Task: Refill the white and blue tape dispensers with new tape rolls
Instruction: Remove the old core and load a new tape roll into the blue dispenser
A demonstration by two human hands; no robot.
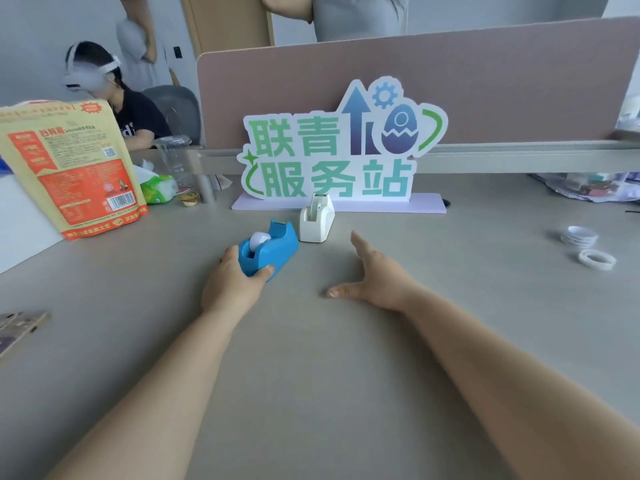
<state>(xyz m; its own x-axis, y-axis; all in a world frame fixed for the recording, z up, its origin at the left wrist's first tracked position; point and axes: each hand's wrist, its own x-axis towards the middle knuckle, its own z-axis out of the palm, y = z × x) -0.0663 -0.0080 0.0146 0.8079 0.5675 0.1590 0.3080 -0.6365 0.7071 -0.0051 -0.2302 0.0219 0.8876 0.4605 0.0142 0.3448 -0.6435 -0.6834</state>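
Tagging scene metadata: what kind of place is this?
Likely a shared office: a pink partition screen behind the desk, a standing cut-out sign, plus the blue tape dispenser and white tape dispenser.

Left hand fingertips hidden behind blue dispenser, orange bag print unreadable, plastic-wrapped clutter blurred at right edge

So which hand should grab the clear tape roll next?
Probably right. The right hand is open and nearer the clear tape roll; the left hand grips the blue plastic tape dispenser.

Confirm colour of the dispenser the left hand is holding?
Blue dispenser, gripped by the left hand; head view, the only one.
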